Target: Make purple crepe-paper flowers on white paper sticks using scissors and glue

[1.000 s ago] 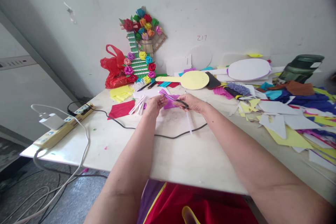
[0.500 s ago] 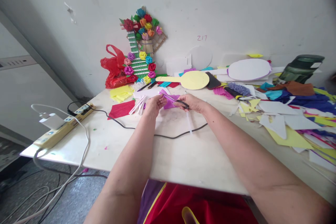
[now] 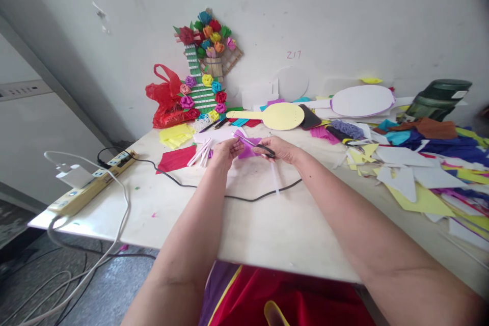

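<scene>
My right hand [image 3: 278, 149] is closed around the black handles of a pair of scissors [image 3: 263, 149], whose blades point left towards my other hand. Purple crepe paper [image 3: 247, 150] lies at the blades, and the fingers of my left hand [image 3: 228, 150] are closed on its left edge. White paper sticks [image 3: 200, 153] sit just left of that hand, beside a piece of red crepe paper [image 3: 176, 159]. Below the scissors a translucent glue stick [image 3: 275, 178] rests across a black cable [image 3: 248, 199].
A yellow power strip [image 3: 91, 183] with a white charger [image 3: 75, 177] stands at the left edge. Behind are a paper-flower craft [image 3: 206, 94], a red plastic bag [image 3: 165, 97] and a yellow paddle-shaped cutout [image 3: 283, 116]. Paper scraps [image 3: 424, 204] and a green bottle [image 3: 437, 101] crowd the right.
The scissor blades have shifted very slightly against the purple paper. Both hands stay in almost the same place, and nothing has been picked up or let go.
</scene>
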A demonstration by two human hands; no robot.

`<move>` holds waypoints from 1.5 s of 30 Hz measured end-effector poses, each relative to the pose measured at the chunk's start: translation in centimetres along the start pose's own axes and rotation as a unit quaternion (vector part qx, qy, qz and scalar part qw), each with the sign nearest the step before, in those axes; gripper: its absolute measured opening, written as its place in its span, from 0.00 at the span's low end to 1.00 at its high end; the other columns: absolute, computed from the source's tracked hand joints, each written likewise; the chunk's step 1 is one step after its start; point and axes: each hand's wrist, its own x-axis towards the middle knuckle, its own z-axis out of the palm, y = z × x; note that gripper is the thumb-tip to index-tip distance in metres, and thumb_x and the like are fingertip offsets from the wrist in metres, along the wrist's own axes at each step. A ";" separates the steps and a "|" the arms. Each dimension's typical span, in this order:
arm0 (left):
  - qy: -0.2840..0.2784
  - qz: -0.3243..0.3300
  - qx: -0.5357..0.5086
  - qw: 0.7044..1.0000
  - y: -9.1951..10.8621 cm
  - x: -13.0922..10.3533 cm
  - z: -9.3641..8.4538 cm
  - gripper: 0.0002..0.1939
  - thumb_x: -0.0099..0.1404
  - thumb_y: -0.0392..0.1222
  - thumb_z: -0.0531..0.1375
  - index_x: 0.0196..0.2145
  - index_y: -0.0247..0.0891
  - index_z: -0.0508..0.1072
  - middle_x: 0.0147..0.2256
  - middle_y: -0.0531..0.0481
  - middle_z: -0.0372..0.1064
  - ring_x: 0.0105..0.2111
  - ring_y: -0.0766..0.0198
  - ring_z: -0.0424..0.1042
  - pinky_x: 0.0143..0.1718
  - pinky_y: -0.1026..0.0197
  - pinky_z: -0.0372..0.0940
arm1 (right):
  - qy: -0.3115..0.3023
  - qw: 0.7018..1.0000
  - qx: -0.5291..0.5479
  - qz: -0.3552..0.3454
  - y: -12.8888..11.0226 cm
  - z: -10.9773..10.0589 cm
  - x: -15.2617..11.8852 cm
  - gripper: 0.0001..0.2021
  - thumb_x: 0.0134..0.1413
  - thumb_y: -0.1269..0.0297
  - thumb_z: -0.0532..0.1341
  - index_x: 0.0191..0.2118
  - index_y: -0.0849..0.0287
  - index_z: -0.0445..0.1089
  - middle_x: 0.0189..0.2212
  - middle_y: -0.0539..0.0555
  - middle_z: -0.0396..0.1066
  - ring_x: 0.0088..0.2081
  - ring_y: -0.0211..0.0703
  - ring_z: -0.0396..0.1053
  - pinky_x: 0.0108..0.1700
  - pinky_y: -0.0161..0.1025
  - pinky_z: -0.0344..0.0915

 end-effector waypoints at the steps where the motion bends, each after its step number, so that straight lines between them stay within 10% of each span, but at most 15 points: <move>1: -0.001 0.001 -0.001 1.000 0.0 0.0 0.0 0.02 0.51 0.30 0.58 0.25 0.28 0.70 0.20 0.46 0.69 0.21 0.65 0.71 0.28 0.63 0.68 | 0.000 1.000 0.001 0.000 0.0 0.0 0.0 0.14 0.40 0.58 0.66 0.24 0.64 0.64 0.14 0.45 0.62 0.12 0.27 0.55 0.14 0.29 0.49; 45: -0.012 -0.003 0.002 1.000 -0.2 -0.2 0.3 0.02 0.51 0.29 0.59 0.24 0.27 0.71 0.20 0.45 0.69 0.22 0.66 0.71 0.28 0.65 0.67 | 0.005 1.000 -0.014 -0.003 -0.2 0.2 0.0 0.16 0.41 0.56 0.65 0.21 0.62 0.60 0.12 0.44 0.59 0.11 0.28 0.54 0.15 0.30 0.47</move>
